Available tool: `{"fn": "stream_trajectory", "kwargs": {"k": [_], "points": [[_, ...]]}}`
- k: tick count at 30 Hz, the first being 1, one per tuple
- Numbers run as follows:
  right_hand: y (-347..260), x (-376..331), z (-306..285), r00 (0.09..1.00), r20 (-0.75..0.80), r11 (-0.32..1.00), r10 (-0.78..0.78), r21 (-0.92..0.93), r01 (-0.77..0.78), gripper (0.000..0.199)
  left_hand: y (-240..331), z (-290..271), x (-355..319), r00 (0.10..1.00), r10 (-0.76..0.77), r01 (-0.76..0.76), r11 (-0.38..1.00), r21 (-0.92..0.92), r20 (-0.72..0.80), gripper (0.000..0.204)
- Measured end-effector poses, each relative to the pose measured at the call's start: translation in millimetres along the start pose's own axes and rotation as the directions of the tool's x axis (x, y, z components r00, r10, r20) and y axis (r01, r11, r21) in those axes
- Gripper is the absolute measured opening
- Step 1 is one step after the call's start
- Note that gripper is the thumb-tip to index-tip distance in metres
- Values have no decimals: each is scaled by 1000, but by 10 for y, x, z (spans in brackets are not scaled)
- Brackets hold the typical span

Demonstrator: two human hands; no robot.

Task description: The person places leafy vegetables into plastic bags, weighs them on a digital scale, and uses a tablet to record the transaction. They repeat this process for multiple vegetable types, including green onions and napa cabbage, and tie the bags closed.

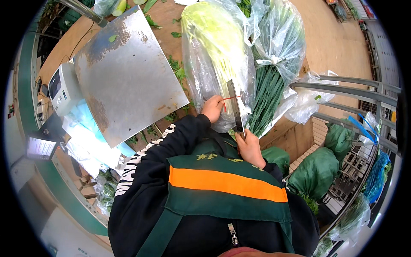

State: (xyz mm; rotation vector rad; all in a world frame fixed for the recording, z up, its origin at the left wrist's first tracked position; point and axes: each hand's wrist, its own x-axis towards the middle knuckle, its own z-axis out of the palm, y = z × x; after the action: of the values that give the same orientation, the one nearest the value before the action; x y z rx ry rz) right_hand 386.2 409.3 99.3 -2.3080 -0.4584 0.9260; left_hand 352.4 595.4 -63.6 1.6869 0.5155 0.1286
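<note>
A large bundle of pale yellow-green leafy vegetable [209, 47] lies in a clear plastic bag on the table, its thin white stems toward me. A red tie [229, 98] runs across the stems. At the left side of the stems, my left hand [212, 108] is closed, its fingers pinching the end of the red tie. My right hand [249, 147] grips the handle of a knife [234, 103]. Its broad blade points away from me and lies over the stems and tie. Dark green long-leaved bunches [269, 96] lie just right of the knife, partly bagged.
A worn metal plate [132, 77] covers the table's left, beside a white scale-like machine [64, 90]. Metal rails [346, 92] stick out at the right, above green sacks [314, 173]. Leaf scraps [175, 34] litter the wooden table. A small lit screen [40, 147] stands far left.
</note>
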Motion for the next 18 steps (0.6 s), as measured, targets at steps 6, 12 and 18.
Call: {"fn": "stream_trajectory", "kwargs": {"k": [6,12,18], "points": [[27,-6,104,1000,-23,1000,9,-26,-9,33,-56,35,-11,999,15,-13,999,48,-48,20],[150,83,183,999,-30,996,-16,-91,14,33,-119,56,-32,1000,-1,2,998,58,-23,21],[-9,-190,136,993,-102,998,64,10,-64,33,88,-16,-107,998,0,-7,995,104,69,21]]}}
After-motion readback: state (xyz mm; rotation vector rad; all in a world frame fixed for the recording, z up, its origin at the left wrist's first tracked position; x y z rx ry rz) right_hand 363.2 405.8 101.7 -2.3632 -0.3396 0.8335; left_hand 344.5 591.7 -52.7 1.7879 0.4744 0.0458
